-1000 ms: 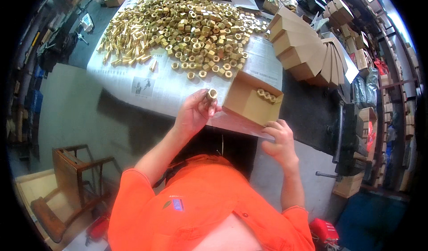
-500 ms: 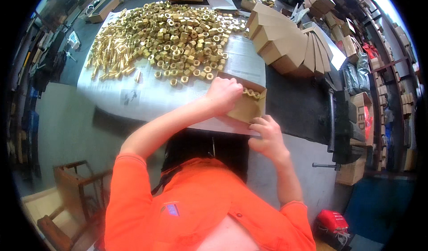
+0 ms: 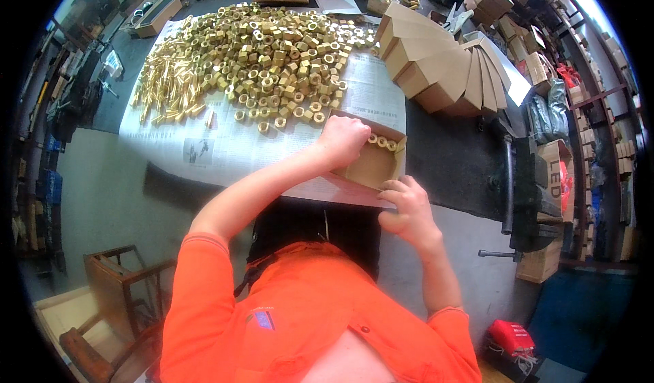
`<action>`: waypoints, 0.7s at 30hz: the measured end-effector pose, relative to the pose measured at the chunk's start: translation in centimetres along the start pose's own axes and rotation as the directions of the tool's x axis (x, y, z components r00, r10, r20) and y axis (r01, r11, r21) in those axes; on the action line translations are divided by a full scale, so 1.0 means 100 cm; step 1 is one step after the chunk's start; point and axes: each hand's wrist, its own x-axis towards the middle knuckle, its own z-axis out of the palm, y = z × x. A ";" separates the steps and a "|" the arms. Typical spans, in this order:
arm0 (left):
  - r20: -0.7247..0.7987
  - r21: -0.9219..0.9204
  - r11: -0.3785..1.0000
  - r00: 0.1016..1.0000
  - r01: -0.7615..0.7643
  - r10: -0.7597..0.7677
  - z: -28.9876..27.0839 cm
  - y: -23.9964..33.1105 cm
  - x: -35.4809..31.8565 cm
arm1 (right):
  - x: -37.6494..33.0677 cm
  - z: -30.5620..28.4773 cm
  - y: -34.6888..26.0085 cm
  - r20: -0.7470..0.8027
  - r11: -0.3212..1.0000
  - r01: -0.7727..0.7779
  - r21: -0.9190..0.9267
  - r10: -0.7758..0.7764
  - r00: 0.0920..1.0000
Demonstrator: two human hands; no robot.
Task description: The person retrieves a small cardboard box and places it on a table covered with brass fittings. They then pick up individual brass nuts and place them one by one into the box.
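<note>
A small open cardboard box [image 3: 368, 168] lies at the near right corner of a newspaper-covered table area. Against its far inner wall stands a short row of brass nuts [image 3: 383, 142]. My left hand [image 3: 344, 141] is closed over the box's left end, fingers pinched downward; whatever they hold is hidden. At the near right corner of the box, my right hand [image 3: 409, 209] grips the edge with its fingertips. Beyond my left hand spreads a big heap of brass hex nuts [image 3: 272, 56], with thin brass tubes [image 3: 167, 93] piled at its left side.
Folded cardboard boxes [image 3: 436, 70] fan out at the right of the table. A vise-like metal fixture [image 3: 507, 185] juts from the right edge. Newspaper [image 3: 231, 148] covers the surface under the heap. A wooden chair [image 3: 126, 281] stands at the lower left.
My left hand shifts very slightly over the box's left end, still closed. My right hand keeps its place at the corner, and the box has hardly moved.
</note>
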 end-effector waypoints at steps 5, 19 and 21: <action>-0.025 -0.014 1.000 0.999 -0.023 0.023 -0.002 0.001 -0.001 | 0.000 -0.001 0.000 -0.005 1.000 0.005 -0.012 -0.005 1.000; -0.151 -0.037 0.991 0.981 -0.126 0.119 -0.023 -0.009 -0.011 | 0.003 0.002 -0.005 -0.006 0.998 0.005 -0.057 -0.005 1.000; -0.289 -0.110 0.993 0.957 -0.050 0.016 -0.047 -0.016 -0.027 | 0.002 0.004 -0.002 -0.014 0.999 0.003 -0.052 -0.003 1.000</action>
